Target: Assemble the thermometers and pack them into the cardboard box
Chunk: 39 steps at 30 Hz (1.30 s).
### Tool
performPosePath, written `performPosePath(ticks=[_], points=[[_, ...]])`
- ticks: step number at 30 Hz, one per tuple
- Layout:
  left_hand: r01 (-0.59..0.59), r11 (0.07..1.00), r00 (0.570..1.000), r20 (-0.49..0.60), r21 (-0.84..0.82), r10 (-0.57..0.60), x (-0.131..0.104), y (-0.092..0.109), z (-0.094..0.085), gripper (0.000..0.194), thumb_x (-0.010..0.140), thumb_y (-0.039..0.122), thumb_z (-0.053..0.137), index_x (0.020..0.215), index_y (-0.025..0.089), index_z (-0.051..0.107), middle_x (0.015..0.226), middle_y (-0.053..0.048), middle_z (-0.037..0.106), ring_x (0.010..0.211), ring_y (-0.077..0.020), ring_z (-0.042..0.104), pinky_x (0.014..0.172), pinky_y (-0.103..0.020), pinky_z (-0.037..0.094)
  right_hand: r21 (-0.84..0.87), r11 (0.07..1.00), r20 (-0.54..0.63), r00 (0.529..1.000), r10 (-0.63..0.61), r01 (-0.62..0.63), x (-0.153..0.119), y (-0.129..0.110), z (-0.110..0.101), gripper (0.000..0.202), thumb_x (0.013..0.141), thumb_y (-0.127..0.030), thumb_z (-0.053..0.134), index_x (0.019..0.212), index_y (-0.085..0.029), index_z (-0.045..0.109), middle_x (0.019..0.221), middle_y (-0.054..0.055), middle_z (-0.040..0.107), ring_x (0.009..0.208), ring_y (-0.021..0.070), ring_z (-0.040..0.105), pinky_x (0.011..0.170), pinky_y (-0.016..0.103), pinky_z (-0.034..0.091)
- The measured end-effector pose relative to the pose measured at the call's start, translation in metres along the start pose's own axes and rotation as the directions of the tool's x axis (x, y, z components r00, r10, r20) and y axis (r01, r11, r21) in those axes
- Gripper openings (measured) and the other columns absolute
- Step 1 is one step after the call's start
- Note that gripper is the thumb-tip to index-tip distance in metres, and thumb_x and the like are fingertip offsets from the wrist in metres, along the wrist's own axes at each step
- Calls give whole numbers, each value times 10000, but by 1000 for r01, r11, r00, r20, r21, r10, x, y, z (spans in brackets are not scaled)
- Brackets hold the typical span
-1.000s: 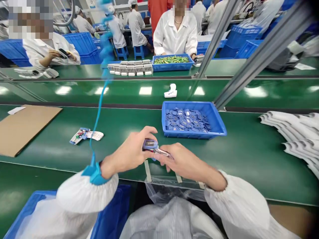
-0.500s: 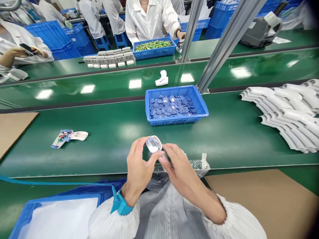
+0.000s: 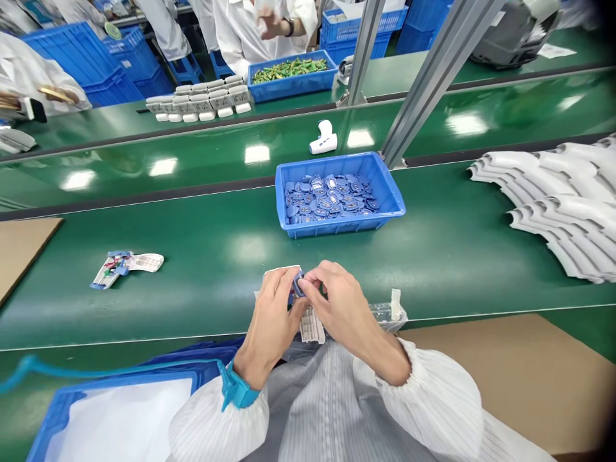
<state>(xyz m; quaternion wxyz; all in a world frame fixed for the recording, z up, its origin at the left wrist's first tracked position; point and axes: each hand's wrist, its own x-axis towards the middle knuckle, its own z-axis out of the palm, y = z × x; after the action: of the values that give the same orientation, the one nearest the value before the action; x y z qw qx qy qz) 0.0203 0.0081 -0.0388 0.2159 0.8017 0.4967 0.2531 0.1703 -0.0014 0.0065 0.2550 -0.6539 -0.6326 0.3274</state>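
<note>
My left hand [image 3: 270,316] is closed around an open white thermometer housing [image 3: 312,326], whose ribbed inner grip shows below the fingers. At its upper end is a small dark-blue part [image 3: 298,283], pinched by the fingertips of my right hand [image 3: 342,307]. My fingers hide most of the housing's inside. Left of my hands lies another opened thermometer half [image 3: 126,266], with coloured wires and blue pieces. Beyond them stands a blue bin [image 3: 339,226] holding many flat blue plastic pieces [image 3: 332,199]. A teal wrist strap with a cord circles my left wrist.
White curved shells [image 3: 563,212] are stacked at the right. An assembled white thermometer [image 3: 324,138] lies past the bin, near a metal post [image 3: 423,90]. A clear plastic bag [image 3: 385,313] lies by my right forearm. Co-workers in white sit across the line, beside a tray of green-yellow parts [image 3: 293,86].
The thermometer has been turned over: its white screen side faced me before, and its open inner side shows now. My right hand has moved up to the small blue part.
</note>
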Motion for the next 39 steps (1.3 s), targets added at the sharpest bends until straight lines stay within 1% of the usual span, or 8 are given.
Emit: performPosePath(ticks=[3, 7, 12, 16, 19, 25, 31, 39], points=[[15, 1000, 999, -33, 16, -15, 4, -8, -1, 332, 918, 173, 612, 1239, 216, 541, 1177, -98, 642, 1091, -257, 601, 957, -435, 526, 28, 999, -96, 995, -38, 41, 1, 7, -9, 297, 1006, -325, 468, 785, -193, 616, 809, 27, 597, 794, 172, 526, 720, 306, 375], [105, 992, 991, -82, -67, -110, 9, -10, -11, 352, 889, 300, 706, 1200, 212, 565, 1095, -75, 652, 971, -224, 631, 880, -375, 546, -347, 925, -247, 967, 68, -154, 14, 47, -25, 293, 981, -329, 492, 764, -185, 628, 836, 73, 616, 813, 222, 527, 697, 342, 330], [212, 935, 968, -70, -286, -241, 6, -11, -18, 295, 907, 300, 665, 1190, 241, 608, 1146, -45, 654, 1008, -195, 634, 938, -342, 524, -427, 892, -444, 893, -68, -145, 7, 62, -31, 340, 949, -391, 540, 1182, -158, 625, 1160, 170, 603, 1009, 307, 534, 785, 408, 417], [210, 858, 949, -114, -469, -294, 4, -10, -15, 347, 918, 343, 650, 1244, 242, 589, 1218, -61, 626, 1121, -210, 620, 1005, -345, 506, 110, 994, -9, 1000, -7, 8, -11, 26, -12, 383, 948, -484, 548, 1198, -196, 574, 1098, 111, 660, 967, 249, 611, 792, 372, 496], [184, 901, 952, -157, -393, -263, 6, -4, -20, 362, 915, 384, 661, 1238, 239, 587, 1212, -68, 628, 1113, -220, 618, 1002, -355, 506, 422, 891, 316, 948, 28, -167, -15, 1, 5, 312, 1032, -433, 352, 1060, -202, 560, 911, 49, 671, 762, 171, 634, 674, 299, 500], [95, 995, 974, -203, -18, -97, 12, 10, -44, 343, 884, 348, 718, 1189, 217, 629, 1133, -53, 687, 1041, -213, 643, 932, -330, 518, 201, 980, 65, 998, -18, 4, -20, -12, 17, 318, 1021, -261, 332, 1260, -167, 520, 1062, 115, 618, 942, 232, 616, 843, 388, 485], [70, 997, 938, -341, 24, -58, 8, 10, -37, 374, 877, 385, 722, 1193, 200, 646, 1124, -62, 698, 1022, -216, 659, 893, -328, 533, 232, 971, 88, 993, -79, 57, -23, -13, 13, 270, 1022, -212, 329, 1197, -169, 531, 991, 71, 613, 872, 212, 604, 792, 359, 483], [61, 998, 969, -238, -19, -64, 9, 8, -42, 406, 888, 371, 709, 1244, 186, 649, 1176, -77, 702, 1048, -214, 666, 909, -315, 533, -61, 998, 135, 991, -7, 15, -29, -18, 17, 339, 1035, -230, 335, 1351, -156, 432, 1028, 85, 608, 723, 219, 623, 595, 344, 424]])
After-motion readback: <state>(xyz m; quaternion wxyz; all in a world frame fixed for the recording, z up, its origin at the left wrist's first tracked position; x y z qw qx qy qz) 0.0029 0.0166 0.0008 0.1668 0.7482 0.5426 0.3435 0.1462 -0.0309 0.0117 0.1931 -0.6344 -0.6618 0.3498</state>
